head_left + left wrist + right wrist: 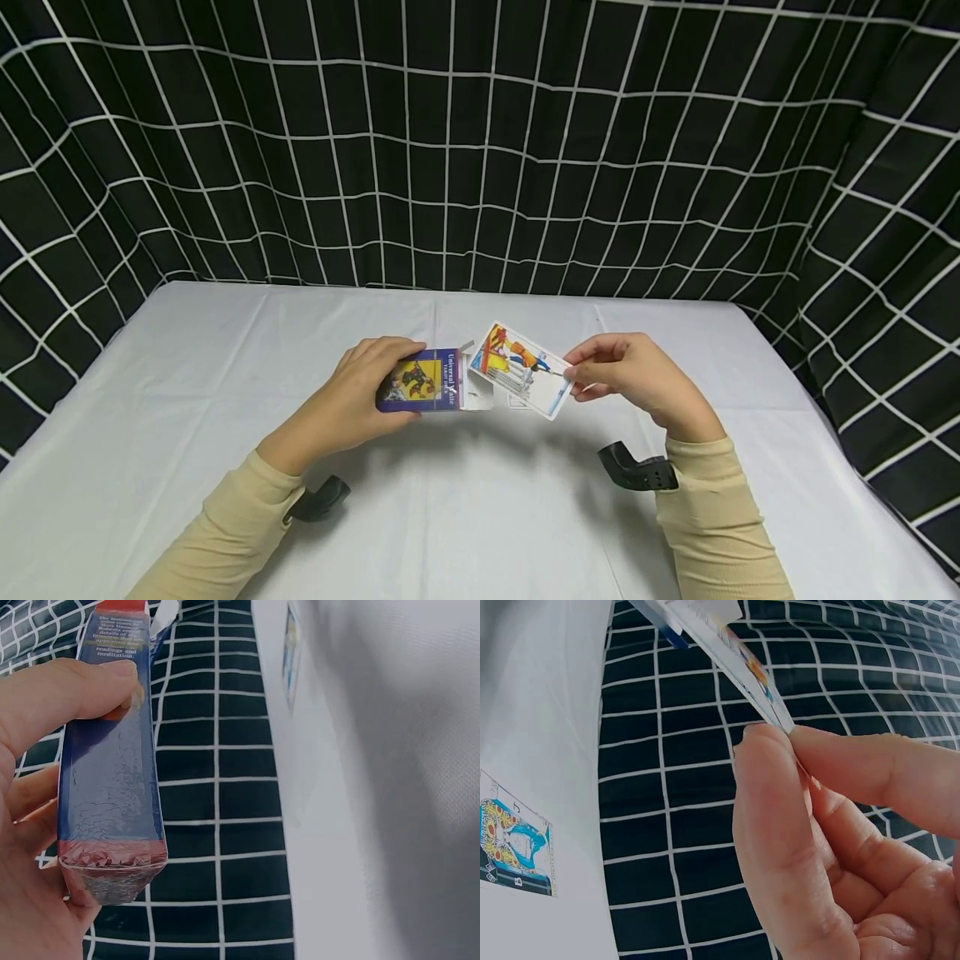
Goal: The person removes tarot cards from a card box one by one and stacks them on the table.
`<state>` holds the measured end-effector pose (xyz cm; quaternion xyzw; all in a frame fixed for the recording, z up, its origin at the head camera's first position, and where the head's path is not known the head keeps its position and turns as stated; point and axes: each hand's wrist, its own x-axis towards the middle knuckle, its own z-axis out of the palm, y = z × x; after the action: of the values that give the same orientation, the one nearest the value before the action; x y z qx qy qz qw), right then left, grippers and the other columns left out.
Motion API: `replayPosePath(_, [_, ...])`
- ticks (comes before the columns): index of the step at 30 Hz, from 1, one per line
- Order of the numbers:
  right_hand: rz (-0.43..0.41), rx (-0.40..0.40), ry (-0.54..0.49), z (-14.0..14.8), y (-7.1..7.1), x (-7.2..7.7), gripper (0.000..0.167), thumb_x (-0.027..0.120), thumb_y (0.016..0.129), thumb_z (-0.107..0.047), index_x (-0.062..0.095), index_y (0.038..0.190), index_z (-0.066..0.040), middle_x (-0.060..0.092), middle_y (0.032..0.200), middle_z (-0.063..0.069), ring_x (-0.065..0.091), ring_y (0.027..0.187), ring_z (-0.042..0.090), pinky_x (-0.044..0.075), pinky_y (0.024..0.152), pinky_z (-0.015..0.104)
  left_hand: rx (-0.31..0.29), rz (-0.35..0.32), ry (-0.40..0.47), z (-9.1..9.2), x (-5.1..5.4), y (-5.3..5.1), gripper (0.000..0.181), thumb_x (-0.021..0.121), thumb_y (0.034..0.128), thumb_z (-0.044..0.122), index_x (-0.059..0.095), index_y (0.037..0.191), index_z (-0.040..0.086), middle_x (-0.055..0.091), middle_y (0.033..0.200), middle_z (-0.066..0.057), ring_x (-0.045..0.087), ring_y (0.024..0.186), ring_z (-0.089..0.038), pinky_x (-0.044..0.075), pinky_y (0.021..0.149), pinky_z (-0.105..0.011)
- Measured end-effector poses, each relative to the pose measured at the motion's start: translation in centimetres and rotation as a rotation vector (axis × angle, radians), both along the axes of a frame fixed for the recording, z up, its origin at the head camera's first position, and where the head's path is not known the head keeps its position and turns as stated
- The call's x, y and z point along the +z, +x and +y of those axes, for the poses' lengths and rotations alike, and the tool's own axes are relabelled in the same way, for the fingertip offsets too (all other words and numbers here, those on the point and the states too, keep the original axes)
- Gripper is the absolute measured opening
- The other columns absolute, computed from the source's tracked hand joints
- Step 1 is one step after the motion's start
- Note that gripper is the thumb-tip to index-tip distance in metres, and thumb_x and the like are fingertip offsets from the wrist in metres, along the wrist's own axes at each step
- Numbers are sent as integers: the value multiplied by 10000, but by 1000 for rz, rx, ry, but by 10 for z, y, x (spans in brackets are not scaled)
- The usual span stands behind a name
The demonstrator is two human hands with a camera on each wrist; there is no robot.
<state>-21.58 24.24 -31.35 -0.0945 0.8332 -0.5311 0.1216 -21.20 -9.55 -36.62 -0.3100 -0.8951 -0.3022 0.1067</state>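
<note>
My left hand (363, 392) grips a purple card box (420, 381) with a picture and lettering on its face; its flaps stand open toward the right. In the left wrist view the thumb presses on the blue narrow side of the box (112, 772). Between thumb and fingers, my right hand (645, 379) pinches the right end of an illustrated card (520, 369), held tilted in front of the box opening. Another card (516, 840) lies on the white cloth in the right wrist view; in the head view it is mostly hidden behind the held card.
A white cloth (225, 367) covers the table. Black fabric with a white grid (465, 150) rises behind and at both sides. A black strap piece (637, 468) sits at the right sleeve, and a similar one (321, 500) at the left sleeve.
</note>
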Motion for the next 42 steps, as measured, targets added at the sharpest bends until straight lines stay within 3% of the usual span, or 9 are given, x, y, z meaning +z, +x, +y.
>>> replayPosePath(9, [-35, -60, -81, 1, -3, -4, 251, 606, 864, -2, 556, 1051, 158, 689, 786, 0, 709, 703, 89, 609, 733, 293, 8, -3, -2, 0, 0, 0, 723, 832, 759, 163, 511, 1397, 51, 561, 1378, -112, 491, 1231, -292, 367, 1062, -527])
replayPosePath(18, [-117, -87, -81, 3, -16, -23, 83, 599, 878, -29, 603, 887, 53, 682, 684, -29, 684, 658, 51, 599, 699, 246, 5, -2, -6, 0, -1, 0, 724, 832, 759, 159, 509, 1398, 51, 561, 1377, -110, 492, 1232, -291, 367, 1062, -521])
replayPosePath(25, [-186, -112, -39, -2, -27, -43, 111, 623, 898, -40, 611, 917, 69, 679, 665, -22, 654, 613, 39, 578, 644, 200, 4, -1, -10, 1, -1, 0, 736, 839, 761, 170, 504, 1405, 54, 558, 1384, -115, 485, 1252, -301, 360, 1078, -530])
replayPosePath(33, [-247, -151, -100, -9, -36, -65, 108, 605, 904, -5, 587, 947, 93, 680, 650, -10, 656, 591, 42, 573, 613, 191, -5, 5, -4, 1, -2, 0, 735, 839, 760, 175, 504, 1403, 55, 564, 1378, -119, 491, 1252, -302, 361, 1077, -533])
replayPosePath(42, [-305, -185, -125, -12, -41, -76, 110, 604, 916, -5, 582, 964, 91, 679, 656, -5, 653, 588, 43, 567, 605, 182, 0, -5, -8, 2, 0, 1, 734, 836, 757, 180, 506, 1402, 61, 564, 1385, -110, 490, 1252, -299, 364, 1075, -526])
